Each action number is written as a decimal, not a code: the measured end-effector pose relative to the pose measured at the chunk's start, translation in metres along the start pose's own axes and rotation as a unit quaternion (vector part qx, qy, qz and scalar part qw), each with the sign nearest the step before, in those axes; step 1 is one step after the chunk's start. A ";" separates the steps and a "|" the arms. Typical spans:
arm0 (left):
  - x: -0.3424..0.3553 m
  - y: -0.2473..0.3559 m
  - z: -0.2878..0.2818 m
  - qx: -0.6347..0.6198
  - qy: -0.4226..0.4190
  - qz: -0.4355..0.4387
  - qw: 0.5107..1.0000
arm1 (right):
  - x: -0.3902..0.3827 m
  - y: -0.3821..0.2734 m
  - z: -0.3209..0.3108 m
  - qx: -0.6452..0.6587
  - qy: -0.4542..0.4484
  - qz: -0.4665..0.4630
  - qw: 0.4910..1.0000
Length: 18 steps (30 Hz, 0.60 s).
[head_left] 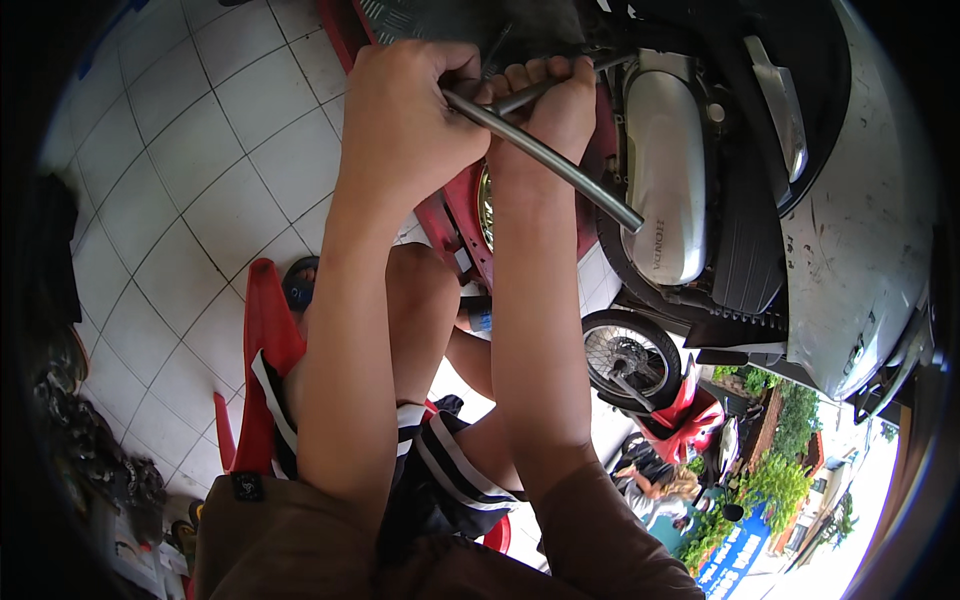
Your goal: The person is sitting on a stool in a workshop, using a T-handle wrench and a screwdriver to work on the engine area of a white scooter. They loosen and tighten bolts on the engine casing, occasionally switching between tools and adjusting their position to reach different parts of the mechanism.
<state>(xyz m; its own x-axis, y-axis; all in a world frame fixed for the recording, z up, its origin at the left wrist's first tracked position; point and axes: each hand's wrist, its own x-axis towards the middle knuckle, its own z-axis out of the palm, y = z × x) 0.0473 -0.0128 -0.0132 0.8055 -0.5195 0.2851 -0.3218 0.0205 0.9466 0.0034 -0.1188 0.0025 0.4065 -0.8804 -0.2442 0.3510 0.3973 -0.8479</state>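
My left hand (415,115) is closed round one end of the crossbar of a steel T-handle wrench (580,180). The bar's other end sticks out over my right forearm. Curled round the wrench's shaft is my right hand (555,105), close beside the left. From there the shaft runs toward a scooter's silver engine cover (667,170). Its tip meets dark parts near the upper end of that cover; what it sits on is too small to make out.
A red metal frame (455,215) lies below my hands, beside the scooter. White body panels (850,240) rise at the right. Farther off stands a red motorbike with a spoked wheel (632,358). A red plastic chair (270,330) is by my left arm, on white floor tiles (200,170).
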 end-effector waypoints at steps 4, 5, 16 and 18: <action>0.005 -0.008 0.009 0.052 0.029 -0.036 0.998 | 0.003 0.003 0.005 -0.072 0.028 -0.013 0.997; 0.004 -0.010 0.011 0.059 0.020 -0.057 0.996 | 0.006 0.003 0.002 -0.083 0.023 -0.017 0.996; -0.003 0.024 0.005 -0.509 -0.078 -0.444 0.733 | 0.015 0.005 -0.008 -0.129 -0.280 0.183 0.934; -0.002 0.032 0.003 -0.537 -0.065 -0.427 0.725 | 0.008 0.011 -0.003 -0.158 -0.308 0.137 0.928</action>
<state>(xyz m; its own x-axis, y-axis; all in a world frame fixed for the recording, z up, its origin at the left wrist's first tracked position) 0.0341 -0.0135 0.0158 0.4079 -0.8085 -0.4243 0.8947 0.2614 0.3622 0.0081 -0.1218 -0.0102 0.8838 -0.4029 -0.2379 -0.0617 0.4037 -0.9128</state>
